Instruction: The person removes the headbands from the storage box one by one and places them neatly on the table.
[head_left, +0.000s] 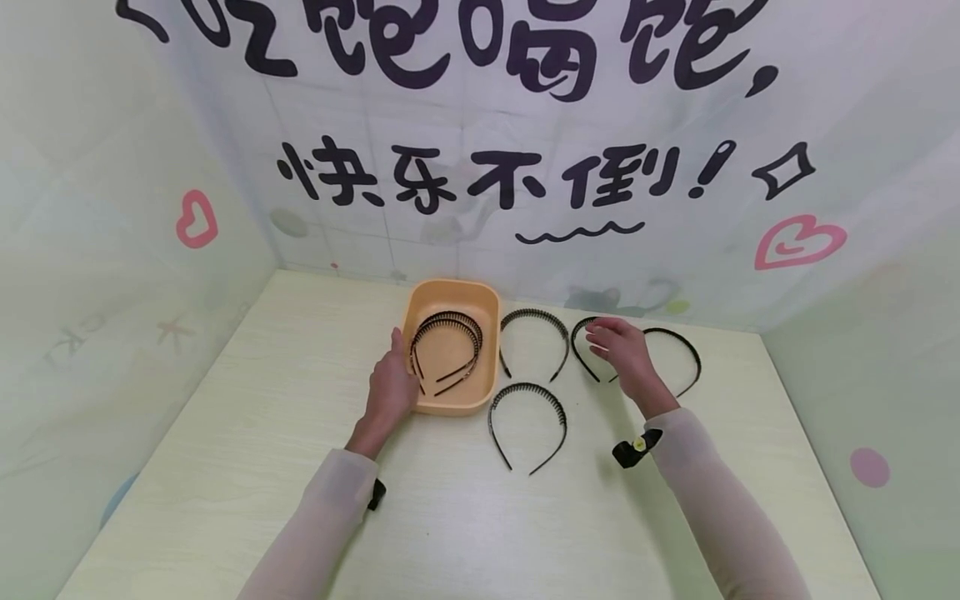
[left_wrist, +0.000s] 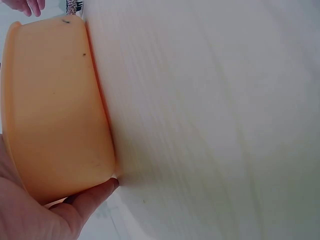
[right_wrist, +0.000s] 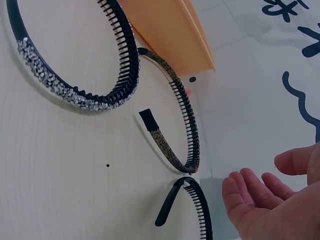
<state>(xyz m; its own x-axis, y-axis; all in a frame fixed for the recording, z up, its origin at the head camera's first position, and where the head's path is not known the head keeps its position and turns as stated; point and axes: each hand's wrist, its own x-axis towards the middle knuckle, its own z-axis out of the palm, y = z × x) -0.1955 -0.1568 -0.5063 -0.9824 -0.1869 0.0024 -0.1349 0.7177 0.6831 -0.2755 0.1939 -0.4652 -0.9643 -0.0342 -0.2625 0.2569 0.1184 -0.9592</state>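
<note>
From the left, we see a pale sheet wall (head_left: 90, 250) marked with a pink heart outline (head_left: 197, 219), and then the pale table (head_left: 285, 417). Our left hand (head_left: 392, 385) is closed about the left side of an orange bin (head_left: 453, 410), gripping its wall, with a black wrist device (head_left: 377, 494) below the sleeve (head_left: 318, 517). Inside the bin we can count at least two dark toothed headbands (head_left: 478, 333), overlapping, their ends toward us. Just beside the bin's right wall lies the upper headband (head_left: 534, 313), with the lower headband (head_left: 528, 387) nearer to us; our right wrist view shows silver glitter on one band and gold-brown speckles on another. Farther right, a black headband (head_left: 576, 337) lies partly hidden beneath our right hand (head_left: 628, 354). That hand is partly open, its fingers gently bent and the thumb apart, and has hold of nothing. Another black device (head_left: 636, 447) sits at its wrist. Last comes the rightmost headband (head_left: 699, 363), flat on the table and partly screened by the hand, near the lettered back sheet (head_left: 480, 267).
</note>
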